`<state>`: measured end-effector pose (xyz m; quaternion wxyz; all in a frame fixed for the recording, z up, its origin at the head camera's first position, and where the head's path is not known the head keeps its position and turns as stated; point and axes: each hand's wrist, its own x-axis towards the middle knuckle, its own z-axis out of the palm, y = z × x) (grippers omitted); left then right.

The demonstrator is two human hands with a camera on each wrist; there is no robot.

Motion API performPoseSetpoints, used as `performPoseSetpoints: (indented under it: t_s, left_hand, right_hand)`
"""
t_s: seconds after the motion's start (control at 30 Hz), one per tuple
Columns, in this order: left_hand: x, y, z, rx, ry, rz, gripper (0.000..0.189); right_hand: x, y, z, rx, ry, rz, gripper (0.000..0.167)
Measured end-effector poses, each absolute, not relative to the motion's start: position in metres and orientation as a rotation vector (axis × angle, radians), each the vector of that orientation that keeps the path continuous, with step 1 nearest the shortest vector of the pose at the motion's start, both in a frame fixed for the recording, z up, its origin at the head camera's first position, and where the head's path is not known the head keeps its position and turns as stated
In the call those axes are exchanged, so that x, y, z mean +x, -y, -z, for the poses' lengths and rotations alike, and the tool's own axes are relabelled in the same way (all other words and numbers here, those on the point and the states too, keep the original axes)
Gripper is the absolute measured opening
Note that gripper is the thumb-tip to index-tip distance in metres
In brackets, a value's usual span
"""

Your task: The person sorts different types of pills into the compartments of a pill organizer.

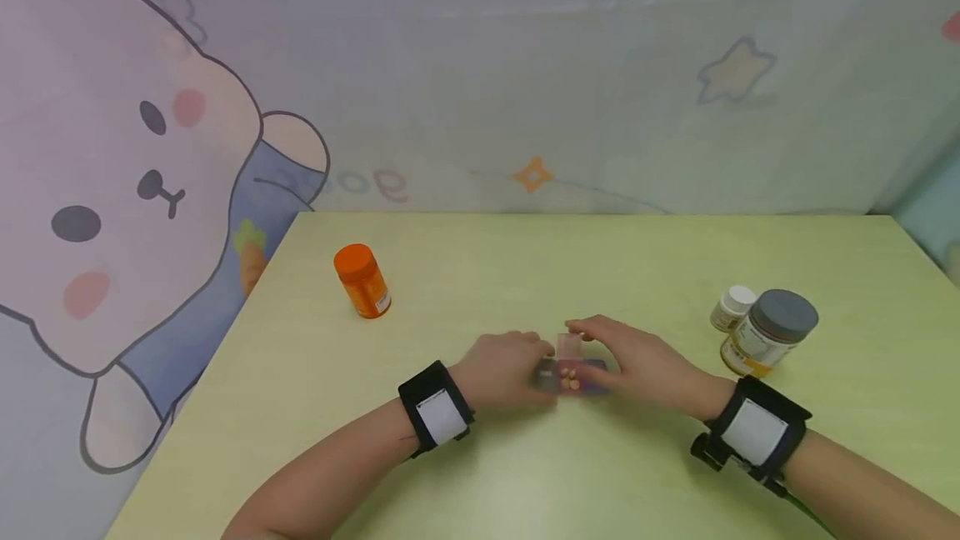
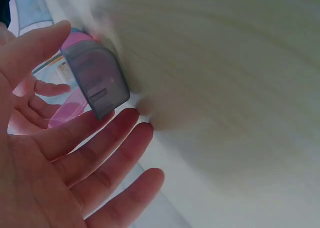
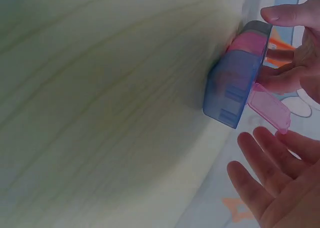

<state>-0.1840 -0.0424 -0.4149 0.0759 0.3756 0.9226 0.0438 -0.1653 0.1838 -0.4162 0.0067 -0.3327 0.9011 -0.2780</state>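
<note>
A pill organizer [image 3: 227, 90] with grey, pink and blue compartments lies on the table between my two hands. Its pink lid [image 3: 270, 107] is raised, and several tan pills [image 1: 570, 379] show in the pink compartment. My left hand [image 1: 506, 369] holds the grey end [image 2: 97, 75] between thumb and fingers. My right hand [image 1: 648, 365] is at the blue end, its fingers extended and a fingertip right at the raised lid's edge. In the head view, the right thumb overlaps the blue compartment.
An orange bottle [image 1: 363, 282] stands at the back left of the table. On the right, beyond my right wrist, are a small white-capped bottle [image 1: 732, 309] and a larger grey-lidded jar [image 1: 768, 332]. A patterned curtain [image 1: 465, 90] hangs behind the table's back edge.
</note>
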Motion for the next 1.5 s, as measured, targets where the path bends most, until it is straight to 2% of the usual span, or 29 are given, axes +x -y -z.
performPoseSetpoints:
  t_s: [0.2,0.37,0.5,0.77,0.93,1.13,1.27,1.5]
  left_hand:
    - [-0.183,0.039,0.413,1.153,-2.76,-0.187,0.031]
    - [-0.187,0.037,0.411,1.173,-2.748,-0.203,0.026]
    - [-0.189,0.035,0.409,1.175,-2.751,-0.191,0.025]
    - [-0.176,0.03,0.418,1.185,-2.725,-0.181,0.028]
    - [-0.172,0.029,0.424,1.183,-2.728,-0.187,0.027]
    - [-0.178,0.03,0.415,1.136,-2.747,-0.212,0.025]
    - [-0.182,0.034,0.409,1.101,-2.742,-0.247,0.023]
    - [-0.197,0.034,0.407,1.156,-2.55,-0.313,0.019]
  right_hand:
    - [-0.152,-0.186,0.417,-1.239,-2.809,0.749,0.047]
    - [-0.145,-0.192,0.419,-1.521,-2.837,0.616,0.046]
    - [-0.145,-0.194,0.422,-1.629,-2.869,0.574,0.044]
    - [-0.138,-0.192,0.436,-1.64,-2.889,0.639,0.028]
    - [-0.142,-0.187,0.426,-1.461,-2.835,0.685,0.014]
    - [-0.162,-0.176,0.409,-1.344,-2.926,0.428,0.026]
    - [-0.173,-0.167,0.406,-1.341,-2.908,0.375,0.021]
    - [-0.173,-0.157,0.405,-1.296,-2.865,0.368,0.026]
